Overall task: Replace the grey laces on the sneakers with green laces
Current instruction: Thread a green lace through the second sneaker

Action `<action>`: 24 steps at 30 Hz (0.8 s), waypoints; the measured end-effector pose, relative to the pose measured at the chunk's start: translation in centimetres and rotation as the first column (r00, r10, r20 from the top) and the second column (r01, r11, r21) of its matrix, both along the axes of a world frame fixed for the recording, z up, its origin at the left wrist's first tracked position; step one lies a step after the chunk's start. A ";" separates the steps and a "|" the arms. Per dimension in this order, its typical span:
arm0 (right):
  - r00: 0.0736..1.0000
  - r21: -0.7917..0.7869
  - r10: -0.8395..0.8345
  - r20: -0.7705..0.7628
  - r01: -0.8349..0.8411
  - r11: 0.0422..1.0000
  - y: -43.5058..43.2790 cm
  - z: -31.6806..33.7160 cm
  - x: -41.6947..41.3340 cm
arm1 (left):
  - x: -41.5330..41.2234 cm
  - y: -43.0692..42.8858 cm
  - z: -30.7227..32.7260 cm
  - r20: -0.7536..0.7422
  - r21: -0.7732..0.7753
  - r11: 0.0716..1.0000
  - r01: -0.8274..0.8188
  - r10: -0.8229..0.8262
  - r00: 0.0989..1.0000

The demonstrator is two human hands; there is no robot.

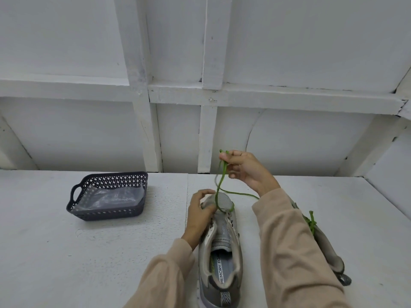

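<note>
A grey sneaker [222, 252] stands on the white table, toe pointing away from me, its eyelets mostly bare. My left hand [200, 214] grips its toe end from the left. A green lace [222, 181] runs through the lowest eyelets near the toe and rises to my right hand [242, 167], which pinches both strands together above the shoe. One strand trails right toward my right sleeve. A second grey sneaker [327, 245] lies to the right, partly hidden behind my right forearm, with a green lace [311, 221] on it.
A dark perforated plastic basket [142, 187] with a clear plastic bag inside sits on the table to the left. A white panelled wall rises just behind the table's far edge. The table [77, 252] is white.
</note>
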State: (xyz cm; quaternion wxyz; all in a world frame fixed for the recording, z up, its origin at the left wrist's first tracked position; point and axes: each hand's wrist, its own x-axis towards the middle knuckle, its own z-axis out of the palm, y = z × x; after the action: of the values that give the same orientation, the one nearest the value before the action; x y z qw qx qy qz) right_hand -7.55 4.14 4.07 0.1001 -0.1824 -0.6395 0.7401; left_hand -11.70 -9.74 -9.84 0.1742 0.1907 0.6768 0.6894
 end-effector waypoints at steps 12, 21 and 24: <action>0.846 0.373 -0.117 0.520 -0.101 0.922 2.0 -8.8 -0.6 | -3.5 1.2 -0.7 0.228 -0.223 0.974 0.033 0.019 0.973; 0.948 0.269 -0.246 0.202 0.188 0.945 1.4 -9.9 -0.9 | -3.9 2.1 0.6 0.241 0.060 0.998 0.024 -0.037 0.970; 0.949 0.230 -0.280 0.145 0.243 0.942 1.5 -9.0 -0.6 | -3.5 1.9 0.8 0.171 0.075 0.996 0.041 -0.053 0.984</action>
State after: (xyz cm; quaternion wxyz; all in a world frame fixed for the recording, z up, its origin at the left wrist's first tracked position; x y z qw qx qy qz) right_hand -8.18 5.66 -4.93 0.1597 -0.3189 -0.6900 0.6299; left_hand -15.21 -7.83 -9.07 0.2416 0.1523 0.6295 0.7226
